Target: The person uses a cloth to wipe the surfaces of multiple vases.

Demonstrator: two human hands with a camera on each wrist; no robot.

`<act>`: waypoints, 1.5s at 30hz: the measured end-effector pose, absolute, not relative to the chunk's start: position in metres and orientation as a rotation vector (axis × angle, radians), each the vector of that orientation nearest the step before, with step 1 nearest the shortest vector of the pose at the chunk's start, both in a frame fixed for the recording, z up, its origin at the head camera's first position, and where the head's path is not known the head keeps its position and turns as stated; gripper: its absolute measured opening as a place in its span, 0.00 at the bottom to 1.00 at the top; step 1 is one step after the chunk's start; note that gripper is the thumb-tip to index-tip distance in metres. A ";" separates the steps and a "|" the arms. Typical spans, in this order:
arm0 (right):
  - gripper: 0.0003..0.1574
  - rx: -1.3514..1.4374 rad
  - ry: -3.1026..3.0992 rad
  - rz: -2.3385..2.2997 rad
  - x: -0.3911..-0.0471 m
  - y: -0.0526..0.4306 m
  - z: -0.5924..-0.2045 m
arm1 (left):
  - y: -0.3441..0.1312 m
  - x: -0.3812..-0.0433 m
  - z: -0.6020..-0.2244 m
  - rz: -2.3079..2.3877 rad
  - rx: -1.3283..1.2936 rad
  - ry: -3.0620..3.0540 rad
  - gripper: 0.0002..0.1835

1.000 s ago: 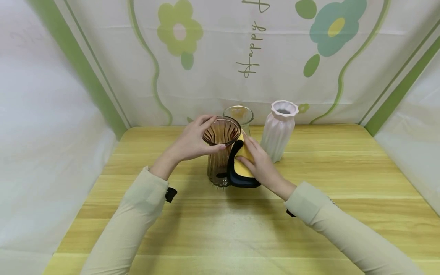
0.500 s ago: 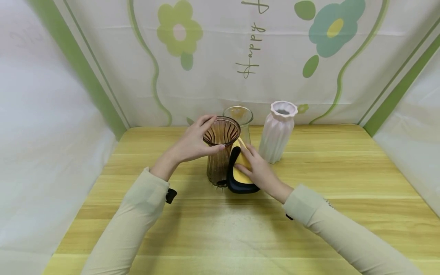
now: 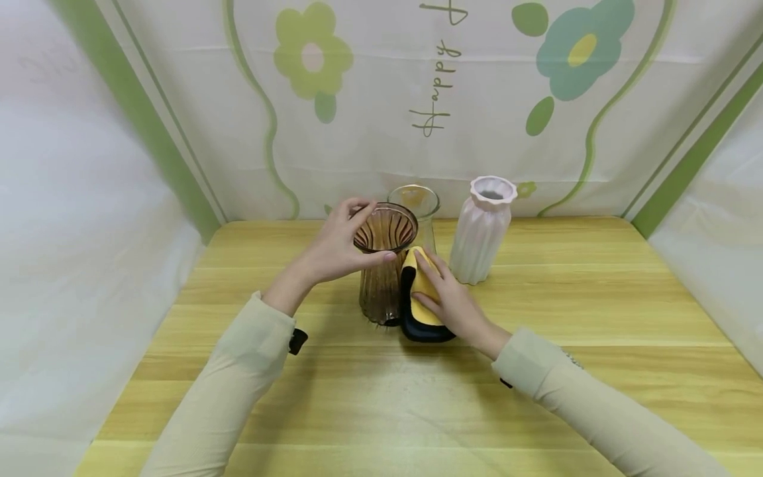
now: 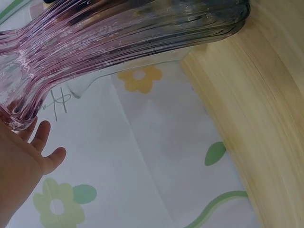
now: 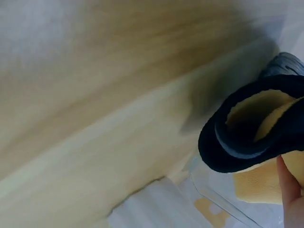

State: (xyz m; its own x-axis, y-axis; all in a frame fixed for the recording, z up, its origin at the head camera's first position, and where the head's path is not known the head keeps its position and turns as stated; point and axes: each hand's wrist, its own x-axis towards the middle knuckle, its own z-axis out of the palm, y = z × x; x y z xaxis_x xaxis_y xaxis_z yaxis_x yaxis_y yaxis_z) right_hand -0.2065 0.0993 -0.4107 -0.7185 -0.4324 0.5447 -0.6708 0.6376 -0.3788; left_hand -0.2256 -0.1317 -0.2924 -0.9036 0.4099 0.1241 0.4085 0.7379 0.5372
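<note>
A ribbed, purplish-brown glass vase (image 3: 380, 291) stands upright on the table. My left hand (image 3: 342, 245) grips it near the flared rim, thumb on the near side and fingers at the far left. In the left wrist view the vase (image 4: 123, 40) crosses the top, with part of the left hand (image 4: 21, 166) below its mouth. My right hand (image 3: 450, 295) holds a folded yellow cloth with a black border (image 3: 424, 318) against the vase's right side. Up close in the right wrist view, the cloth (image 5: 259, 187) looks fuzzy and loops over; only some right-hand fingers (image 5: 289, 185) show there.
A clear glass vase (image 3: 424, 215) stands right behind the brown one, partly hidden. To the right is a pale pink-white ribbed vase (image 3: 479, 238). The wooden table (image 3: 381, 411) ends at a floral-printed curtain (image 3: 369, 146) at the back.
My right hand has slid the cloth down along the vase's right side, toward its base. The left hand and the vases have stayed in place.
</note>
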 end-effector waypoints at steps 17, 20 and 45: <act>0.43 0.894 -2.417 0.796 -0.209 0.093 -0.391 | -0.135 -0.226 -0.290 0.797 0.770 2.937 0.50; 0.43 0.897 -2.493 0.780 -0.208 0.095 -0.398 | -0.135 -0.226 -0.291 0.803 0.765 2.933 0.50; 0.44 0.851 -2.381 0.901 -0.208 0.090 -0.383 | -0.136 -0.224 -0.284 0.746 0.693 2.969 0.50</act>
